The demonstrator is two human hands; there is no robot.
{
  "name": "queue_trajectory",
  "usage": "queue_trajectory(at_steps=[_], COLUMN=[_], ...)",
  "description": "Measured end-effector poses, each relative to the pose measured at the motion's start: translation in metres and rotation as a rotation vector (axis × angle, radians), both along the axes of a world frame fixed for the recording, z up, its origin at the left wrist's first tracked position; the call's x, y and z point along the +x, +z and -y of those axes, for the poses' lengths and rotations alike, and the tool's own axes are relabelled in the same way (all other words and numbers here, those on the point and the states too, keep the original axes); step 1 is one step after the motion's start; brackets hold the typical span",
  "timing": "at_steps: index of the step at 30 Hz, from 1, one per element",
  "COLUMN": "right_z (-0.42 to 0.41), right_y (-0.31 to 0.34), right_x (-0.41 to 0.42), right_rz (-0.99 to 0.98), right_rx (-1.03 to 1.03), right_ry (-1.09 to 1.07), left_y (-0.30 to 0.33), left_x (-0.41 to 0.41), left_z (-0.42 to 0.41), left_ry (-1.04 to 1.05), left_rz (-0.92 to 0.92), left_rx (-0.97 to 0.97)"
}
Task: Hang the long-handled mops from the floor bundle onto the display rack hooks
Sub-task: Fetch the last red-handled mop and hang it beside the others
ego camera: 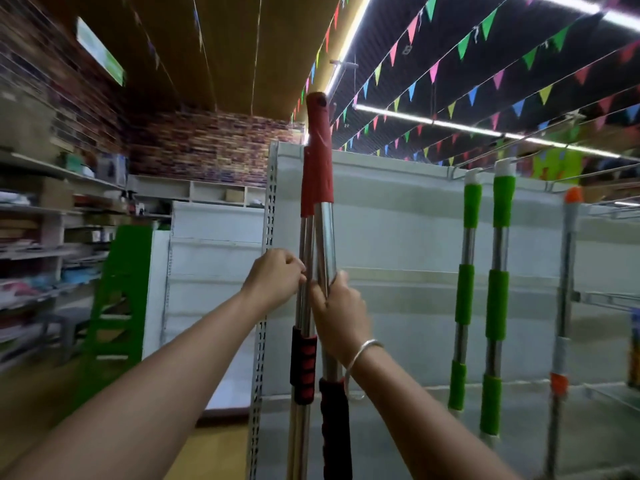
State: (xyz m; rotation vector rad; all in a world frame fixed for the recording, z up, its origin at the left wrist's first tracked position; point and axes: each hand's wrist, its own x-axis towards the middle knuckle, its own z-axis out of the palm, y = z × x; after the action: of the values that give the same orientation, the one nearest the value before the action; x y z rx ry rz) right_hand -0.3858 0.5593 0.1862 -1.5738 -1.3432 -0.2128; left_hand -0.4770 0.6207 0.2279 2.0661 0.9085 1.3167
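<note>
While 2 red mops (317, 188) are held upright before the rack (398, 216), gripped by the left hand (275, 275) and right hand (337, 306), a snag is risked if both are lifted together toward 1 hook.

Strings of coloured pennant flags (498, 77) are hanging across the dark ceiling. A green stepladder (117, 306) is standing beside cluttered wall shelves (38, 216).
</note>
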Motion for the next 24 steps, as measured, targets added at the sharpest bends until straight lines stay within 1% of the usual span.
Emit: queue_trajectory(at_steps=[3, 7, 13, 19, 24], right_z=[0.004, 0.009, 0.007, -0.001, -0.009], right_y=[0.003, 0.011, 0.009, -0.001, 0.0], right_x=[0.001, 0.004, 0.003, 0.003, 0.003], right_rz=[0.022, 0.001, 0.011, -0.035, -0.048], right_rx=[0.024, 0.073, 0.068, 0.072, 0.058], right_ry=[-0.018, 0.013, 0.013, 0.002, 0.006], left_y=[-0.003, -0.003, -0.008, -0.006, -0.008], left_x=[0.004, 0.008, 0.015, 0.009, 0.011], left_z=[0.001, 0.004, 0.006, 0.0, -0.005], left_ry=[-0.01, -0.015, -0.009, -0.013, -0.002], left_rz=[-0.02, -0.036, -0.067, -0.03, -0.044], left_rx=[0.008, 0.038, 0.068, 0.044, 0.046])
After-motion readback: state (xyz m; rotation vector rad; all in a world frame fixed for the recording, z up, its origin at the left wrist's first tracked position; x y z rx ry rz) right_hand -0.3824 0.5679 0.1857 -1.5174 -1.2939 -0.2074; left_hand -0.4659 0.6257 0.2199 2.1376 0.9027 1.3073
